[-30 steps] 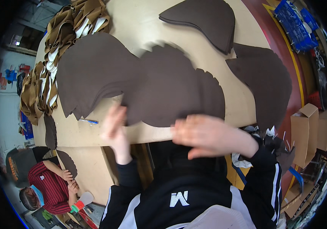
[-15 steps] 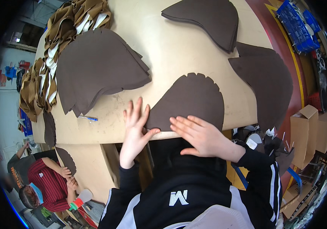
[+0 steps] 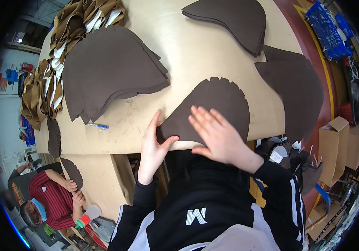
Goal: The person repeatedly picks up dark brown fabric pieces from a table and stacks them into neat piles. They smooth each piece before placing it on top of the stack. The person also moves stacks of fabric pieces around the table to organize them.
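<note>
A dark brown flat cut piece [image 3: 225,98] with a notched, rounded far edge lies at the table's near edge in front of me. My left hand [image 3: 152,146] stands at its left corner, fingers stretched and thumb apart from them, touching the corner. Over the piece's near part is my right hand [image 3: 219,136], flat and open with its fingers extended; they are slightly blurred, and I cannot tell whether they press on it. Between the two hands, nothing else shows.
On the pale table [image 3: 179,42] lie a stack of dark brown pieces [image 3: 112,67] at left, another stack [image 3: 234,23] at the far side and more pieces [image 3: 294,92] at right. A blue pen [image 3: 100,126], brown-and-white bundles [image 3: 41,90], cardboard boxes [image 3: 333,150] and a seated co-worker [image 3: 52,196] surround them.
My right hand has shifted slightly farther over the piece. The left hand's fingers have drawn closer together at the left corner. The view has shifted slightly.
</note>
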`<state>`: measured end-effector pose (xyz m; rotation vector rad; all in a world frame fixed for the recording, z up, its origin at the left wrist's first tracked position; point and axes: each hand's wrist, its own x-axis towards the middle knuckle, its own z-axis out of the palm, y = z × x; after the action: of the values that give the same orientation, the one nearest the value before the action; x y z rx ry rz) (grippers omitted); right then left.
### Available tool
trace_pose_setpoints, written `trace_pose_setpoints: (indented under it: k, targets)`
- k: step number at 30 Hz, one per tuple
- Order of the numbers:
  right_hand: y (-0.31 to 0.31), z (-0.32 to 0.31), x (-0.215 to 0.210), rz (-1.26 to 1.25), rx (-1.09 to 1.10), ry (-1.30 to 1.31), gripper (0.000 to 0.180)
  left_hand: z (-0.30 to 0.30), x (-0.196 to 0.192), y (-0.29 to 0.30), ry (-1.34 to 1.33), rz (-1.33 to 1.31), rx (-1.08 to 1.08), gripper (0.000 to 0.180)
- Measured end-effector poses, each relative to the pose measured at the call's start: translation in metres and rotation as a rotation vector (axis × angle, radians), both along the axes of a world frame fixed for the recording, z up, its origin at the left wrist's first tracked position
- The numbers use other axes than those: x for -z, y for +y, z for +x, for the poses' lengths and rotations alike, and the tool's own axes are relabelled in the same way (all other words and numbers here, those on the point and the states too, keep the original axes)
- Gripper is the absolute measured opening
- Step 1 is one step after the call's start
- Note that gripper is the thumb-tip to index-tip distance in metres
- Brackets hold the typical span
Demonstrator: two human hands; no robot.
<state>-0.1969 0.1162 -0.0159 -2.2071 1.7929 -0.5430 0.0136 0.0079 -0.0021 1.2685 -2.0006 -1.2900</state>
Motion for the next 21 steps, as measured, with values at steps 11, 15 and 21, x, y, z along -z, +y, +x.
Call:
trace_pose_setpoints:
  k: [11, 15, 21]
  targets:
    - [0.006, -0.059, -0.047, -0.285, 0.25, -0.361, 0.056, 0.002, -0.012, -0.03, -0.171, -0.631, -0.039, 0.013]
    - [-0.019, -0.07, -0.026, -0.286, 0.586, -0.028, 0.061, 0.026, -0.032, -0.066, 0.018, -0.51, -0.274, 0.008]
    - [-0.026, -0.052, 0.013, -0.07, 0.402, 0.185, 0.064, 0.06, -0.082, -0.121, 0.171, -0.828, -0.65, 0.036]
